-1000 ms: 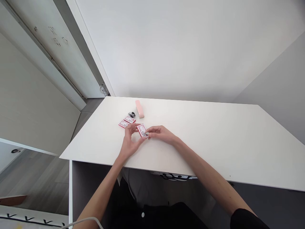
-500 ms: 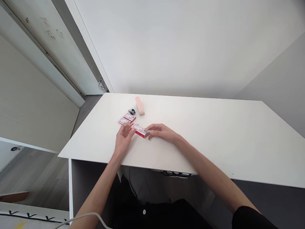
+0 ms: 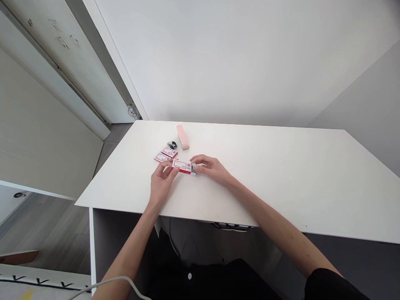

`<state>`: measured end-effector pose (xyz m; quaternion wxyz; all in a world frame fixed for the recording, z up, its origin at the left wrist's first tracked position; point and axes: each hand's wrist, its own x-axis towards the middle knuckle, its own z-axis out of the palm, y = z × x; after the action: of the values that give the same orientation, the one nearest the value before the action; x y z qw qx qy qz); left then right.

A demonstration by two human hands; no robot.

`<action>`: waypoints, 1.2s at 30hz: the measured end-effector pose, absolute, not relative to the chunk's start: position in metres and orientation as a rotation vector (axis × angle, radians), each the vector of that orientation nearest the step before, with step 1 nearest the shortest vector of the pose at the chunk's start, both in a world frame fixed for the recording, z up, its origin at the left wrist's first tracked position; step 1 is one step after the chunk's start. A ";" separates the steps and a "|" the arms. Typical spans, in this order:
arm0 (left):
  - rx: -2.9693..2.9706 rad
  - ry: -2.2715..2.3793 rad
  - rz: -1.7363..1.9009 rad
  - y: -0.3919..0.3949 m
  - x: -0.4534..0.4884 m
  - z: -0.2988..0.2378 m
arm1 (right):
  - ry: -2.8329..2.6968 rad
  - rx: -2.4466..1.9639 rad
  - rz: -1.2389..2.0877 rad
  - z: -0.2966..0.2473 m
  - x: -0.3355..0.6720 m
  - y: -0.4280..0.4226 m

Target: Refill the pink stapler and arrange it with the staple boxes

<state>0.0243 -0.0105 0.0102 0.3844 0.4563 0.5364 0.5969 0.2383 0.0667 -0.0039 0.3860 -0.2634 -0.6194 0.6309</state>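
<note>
My left hand [image 3: 161, 179] is closed around the left end of a small red and white cardboard box [image 3: 181, 166], its thumb along the near side. A grey end flap [image 3: 194, 168] stands out from the right end of that box. The fingers and thumb of my right hand [image 3: 211, 168] pinch at this flap. What is inside the box cannot be seen. Two similar boxes [image 3: 169, 151] lie side by side just behind my left hand. Beyond them are a small black staple remover [image 3: 172, 145] and a pink stapler [image 3: 183, 137].
All of this is on a white desk [image 3: 265, 179] set against a white wall [image 3: 234, 62]. A pale cable [image 3: 118, 278] crosses in front of my left forearm. Under the desk's front edge is a dark open space with a black wire item [image 3: 231, 227].
The held box has turned so that its right end is higher. My right hand has risen slightly, and the grey flap now shows more at that end.
</note>
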 end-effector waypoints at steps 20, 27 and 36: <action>0.953 1.208 1.540 -0.007 0.021 0.007 | -1.563 -0.813 1.498 -0.001 0.238 0.065; 1.001 1.162 1.487 -0.009 0.023 0.007 | -1.583 -0.707 1.775 -0.003 0.240 0.064; 1.089 1.116 1.380 -0.011 0.024 0.011 | -1.606 -0.610 1.864 0.002 0.245 0.062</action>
<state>0.0240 -0.0115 0.0108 0.5052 0.4513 0.4626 0.5719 0.2450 0.0622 0.0022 0.2985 -0.2297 -0.6048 0.7017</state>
